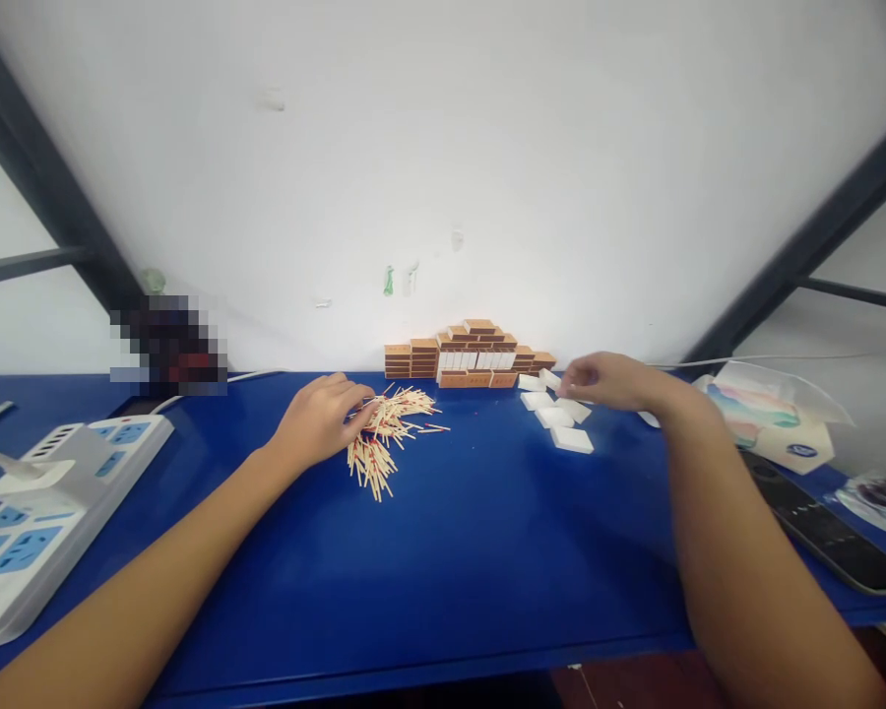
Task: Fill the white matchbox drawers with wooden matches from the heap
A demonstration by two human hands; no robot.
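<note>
Item: loose matches (388, 438), red-tipped, heaped on the blue worktop (487, 551), centre-left.
Left hand (317, 418): resting on the heap's left edge, fingers curled into the sticks; whether the grip has closed on any cannot be told.
Right hand (609, 381): over the scattered white inner trays (561, 418), fingertips pinched on the nearest one.
Behind: stack of brown matchboxes (473, 354) against the wall.
Periphery: power strip (36, 512) far left; tissue packet (772, 418) and a dark remote (827, 532) far right.
Step, as judged: gathering matches and taking a tray together. Next move calls for a small, aligned bundle brought over the tray.
</note>
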